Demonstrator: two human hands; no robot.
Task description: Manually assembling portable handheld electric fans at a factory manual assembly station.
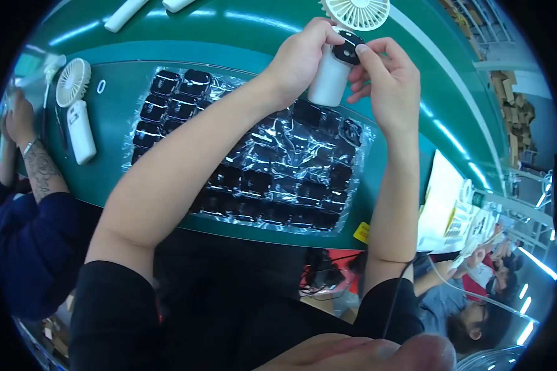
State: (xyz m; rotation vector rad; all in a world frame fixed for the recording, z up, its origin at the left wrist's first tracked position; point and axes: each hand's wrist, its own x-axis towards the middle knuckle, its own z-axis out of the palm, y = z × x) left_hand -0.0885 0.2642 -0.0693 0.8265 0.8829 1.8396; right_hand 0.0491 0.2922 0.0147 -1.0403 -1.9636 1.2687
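above the green surface, toward twelve o'clock, i see my left hand wrapped around the white handle of a small handheld fan. my right hand pinches a round black part against the fan's neck, thumb and fingers closed on it. below them lies a clear plastic tray of black parts. at nine o'clock another white fan rests beside a co-worker's tattooed arm.

We see a clear plastic tray of black parts on the green table, a second white fan left, stacked papers right.
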